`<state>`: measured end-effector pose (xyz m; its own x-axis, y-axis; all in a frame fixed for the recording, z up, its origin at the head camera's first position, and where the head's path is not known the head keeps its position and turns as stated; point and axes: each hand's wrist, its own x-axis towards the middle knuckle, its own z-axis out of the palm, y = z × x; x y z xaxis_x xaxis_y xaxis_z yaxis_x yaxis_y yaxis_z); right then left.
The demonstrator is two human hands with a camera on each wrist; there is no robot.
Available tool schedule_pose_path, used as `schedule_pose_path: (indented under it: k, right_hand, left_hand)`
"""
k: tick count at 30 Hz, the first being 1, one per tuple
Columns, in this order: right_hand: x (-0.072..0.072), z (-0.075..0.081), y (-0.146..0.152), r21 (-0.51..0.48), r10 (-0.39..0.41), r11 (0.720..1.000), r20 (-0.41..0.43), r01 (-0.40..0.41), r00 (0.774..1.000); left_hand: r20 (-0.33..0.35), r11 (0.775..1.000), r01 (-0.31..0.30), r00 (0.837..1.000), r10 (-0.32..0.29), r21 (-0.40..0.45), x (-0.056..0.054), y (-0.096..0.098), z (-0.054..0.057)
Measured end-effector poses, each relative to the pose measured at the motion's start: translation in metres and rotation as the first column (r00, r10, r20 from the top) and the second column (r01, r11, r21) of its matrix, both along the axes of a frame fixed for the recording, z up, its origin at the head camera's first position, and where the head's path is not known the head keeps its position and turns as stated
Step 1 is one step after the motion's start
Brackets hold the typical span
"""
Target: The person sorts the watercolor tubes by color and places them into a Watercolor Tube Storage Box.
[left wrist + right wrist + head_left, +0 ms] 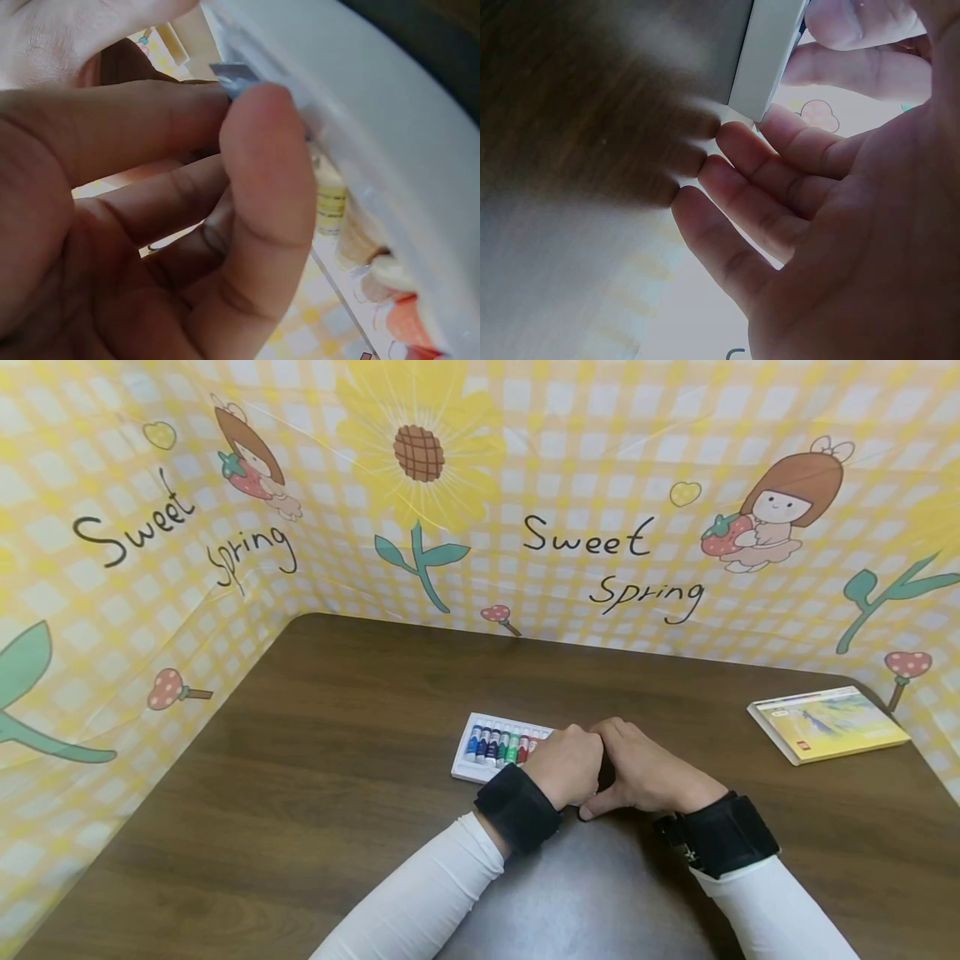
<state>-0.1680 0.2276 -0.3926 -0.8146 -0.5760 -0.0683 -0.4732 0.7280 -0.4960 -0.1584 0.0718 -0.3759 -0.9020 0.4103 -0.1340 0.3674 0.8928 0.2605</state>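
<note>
A white tray (pixel 462 762) with a row of small paint tubes (pixel 492 745) lies on the table; blue, green and red ones show at its left part. My left hand (pixel 568 765) covers the tray's right part. In the left wrist view its curled fingers pinch a flat silvery end of a paint tube (pixel 234 73) beside the tray wall; the rest of that tube is hidden. My right hand (pixel 647 770) is at the tray's right end. Its fairly straight fingers (pixel 739 225) touch the tabletop and the tray's corner.
A yellow box (pixel 832 727) with a picture on its lid lies at the right back of the brown table (pixel 337 760). Yellow checked cloth (pixel 570 485) hangs behind the table and along its left side.
</note>
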Motion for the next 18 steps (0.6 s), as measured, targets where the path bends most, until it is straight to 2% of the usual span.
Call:
schedule_pose_path:
  k: [8, 13, 18]
  right_hand:
    - [0.001, 0.0, 0.001, 0.001, -0.001, 1.0, -0.001, 0.001, 1.0]
    - [0.001, 0.0, 0.002, 0.009, -0.003, 1.0, -0.004, 0.003, 1.0]
    - [0.0, 0.0, -0.001, 0.031, -0.02, 0.999, 0.017, 0.019, 1.0]
  left_hand:
    - [-0.004, 1.0, 0.014, 1.0, -0.014, 0.012, -0.002, 0.001, -0.002]
    - [-0.018, 0.999, -0.007, 1.0, 0.008, 0.043, -0.003, 0.001, -0.002]
    - [-0.061, 0.993, 0.007, 0.998, 0.0, 0.114, -0.01, -0.015, 0.009]
